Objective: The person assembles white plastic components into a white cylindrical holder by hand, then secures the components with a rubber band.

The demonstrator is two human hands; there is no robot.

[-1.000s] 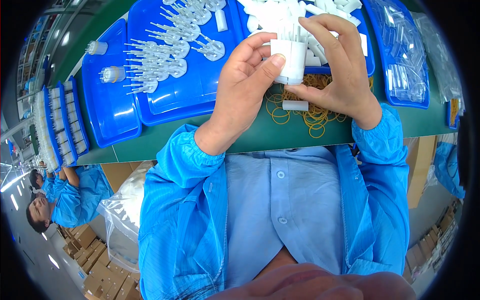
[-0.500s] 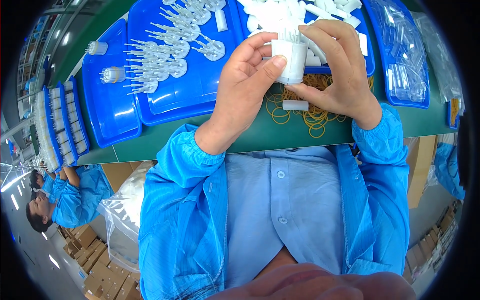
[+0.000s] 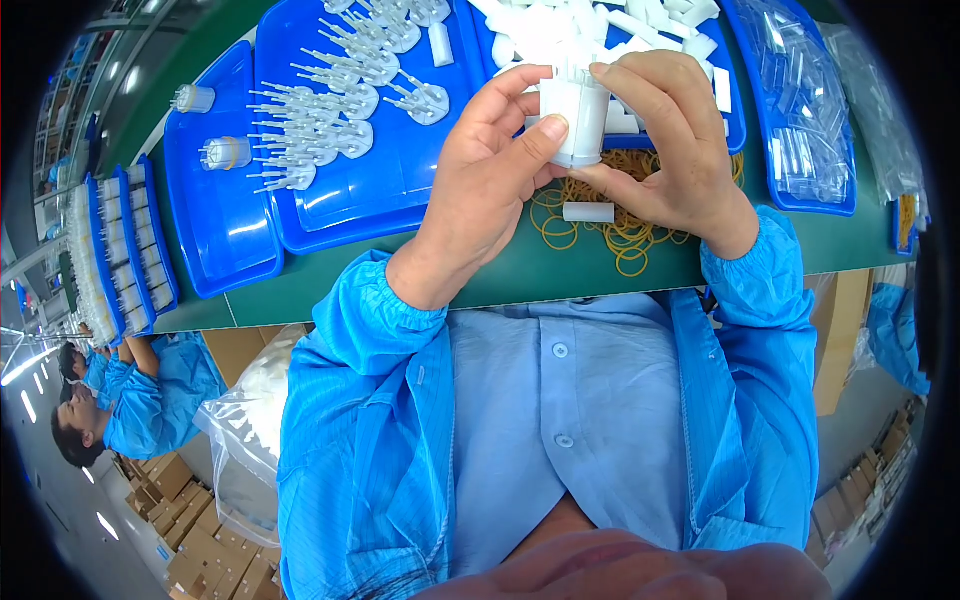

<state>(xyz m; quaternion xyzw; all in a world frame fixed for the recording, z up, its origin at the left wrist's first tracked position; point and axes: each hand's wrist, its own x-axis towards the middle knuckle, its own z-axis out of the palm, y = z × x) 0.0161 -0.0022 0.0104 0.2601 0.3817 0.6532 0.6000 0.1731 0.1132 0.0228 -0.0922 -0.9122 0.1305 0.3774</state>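
Above the table's front edge, a white cylindrical assembly (image 3: 578, 125) with thin prongs on top is held upright between both hands. My left hand (image 3: 490, 170) is closed on its left side, the thumb pressed against the front. On the other side, my right hand (image 3: 680, 140) has its index fingertip at the top by the prongs and its thumb at the base. Part of the assembly is hidden by my fingers. Just below it lie a short white tube-like piece (image 3: 588, 212) and a pile of yellow rubber bands (image 3: 640, 172).
A blue tray (image 3: 350, 208) holds several pale pronged parts (image 3: 340, 135). White pieces (image 3: 690, 12) fill the tray beyond my hands. At left, a narrow blue tray (image 3: 228, 235) holds two banded bundles (image 3: 226, 152). Clear plastic parts (image 3: 800, 100) sit at right. Co-workers (image 3: 160, 390) appear far left.
Both hands and the white assembly have shifted very slightly left. My right index fingertip has moved a little down and left at the top of the assembly.
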